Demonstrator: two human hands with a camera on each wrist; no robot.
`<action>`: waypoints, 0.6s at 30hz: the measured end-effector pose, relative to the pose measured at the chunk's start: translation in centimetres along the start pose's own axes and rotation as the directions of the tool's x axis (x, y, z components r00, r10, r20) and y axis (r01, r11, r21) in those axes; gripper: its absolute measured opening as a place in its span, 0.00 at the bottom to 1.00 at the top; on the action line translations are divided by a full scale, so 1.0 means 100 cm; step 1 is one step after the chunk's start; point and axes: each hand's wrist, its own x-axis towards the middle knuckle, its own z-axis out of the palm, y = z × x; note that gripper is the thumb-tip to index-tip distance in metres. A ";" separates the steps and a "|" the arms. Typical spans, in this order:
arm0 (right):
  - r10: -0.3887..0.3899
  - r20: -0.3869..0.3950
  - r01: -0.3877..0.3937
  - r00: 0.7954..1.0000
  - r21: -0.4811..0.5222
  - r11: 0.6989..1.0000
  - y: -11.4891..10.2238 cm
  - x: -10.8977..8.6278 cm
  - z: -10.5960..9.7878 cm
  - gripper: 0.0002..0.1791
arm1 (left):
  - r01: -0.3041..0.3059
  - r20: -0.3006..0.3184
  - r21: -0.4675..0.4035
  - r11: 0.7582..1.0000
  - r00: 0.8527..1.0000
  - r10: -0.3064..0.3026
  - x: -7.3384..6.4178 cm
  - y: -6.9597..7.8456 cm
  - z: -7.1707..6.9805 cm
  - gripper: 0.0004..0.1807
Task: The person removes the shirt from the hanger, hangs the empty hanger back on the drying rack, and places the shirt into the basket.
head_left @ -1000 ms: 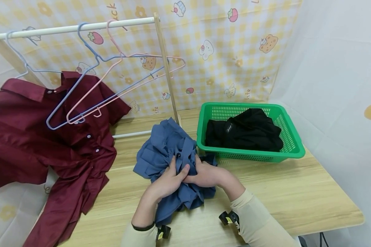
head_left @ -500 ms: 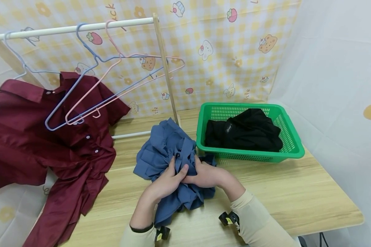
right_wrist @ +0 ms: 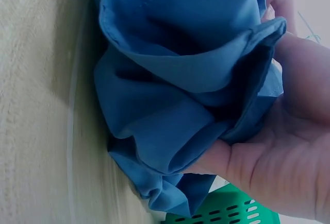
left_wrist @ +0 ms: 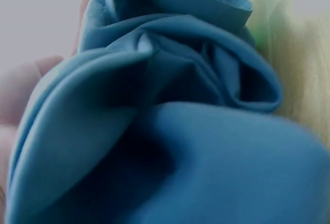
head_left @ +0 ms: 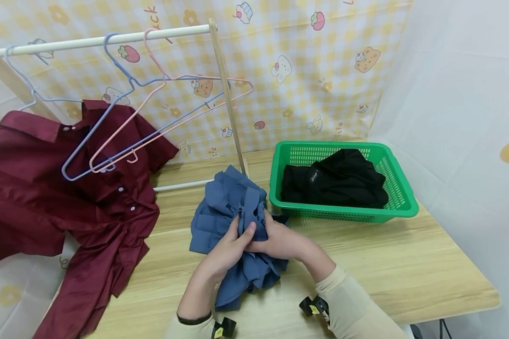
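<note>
Both hands grip a bunched-up blue shirt [head_left: 214, 223] over the middle of the table. The left hand [head_left: 225, 250] holds its near left side, thumb laid over the folds. Opposite it, the right hand [head_left: 282, 241] grips the right side, its thumb close to the left one. In the left wrist view, loose folds of the shirt [left_wrist: 221, 152] fill most of the picture and hide most of the fingers. The right wrist view has the right hand [right_wrist: 289, 147] with fingers tucked into the gathered cloth. Other fingers are hidden by the fabric.
A green basket [head_left: 343, 212] with a black garment [head_left: 335, 181] in it stands right of the shirt. At left, a maroon shirt [head_left: 110, 188] hangs from a rack rail [head_left: 76, 43], beside a blue hanger [head_left: 125, 70] and a pink hanger [head_left: 154, 55]. The wooden table [head_left: 386, 263] ends at right.
The hands keep their grip on the blue shirt. Its upper edge has dropped slightly, its left edge has shifted a little right, and the bundle looks narrower.
</note>
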 end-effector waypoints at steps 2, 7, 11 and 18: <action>-0.008 -0.006 0.008 1.000 0.013 1.000 -0.002 -0.001 0.000 0.68 | -0.001 -0.009 -0.019 1.000 1.000 0.001 0.000 0.000 0.001 0.51; -0.039 -0.022 0.040 0.999 0.033 0.999 -0.004 -0.001 0.001 0.68 | 0.003 -0.059 -0.038 0.999 0.998 -0.006 -0.001 0.002 0.003 0.54; -0.055 -0.046 0.056 0.997 0.014 0.998 -0.008 -0.003 0.002 0.68 | -0.007 -0.123 -0.041 0.999 0.992 0.002 -0.003 0.005 0.006 0.56; -0.030 -0.093 0.012 0.995 -0.185 0.983 -0.012 -0.007 0.009 0.63 | -0.006 -0.203 0.065 0.998 0.979 0.019 -0.004 0.006 0.013 0.58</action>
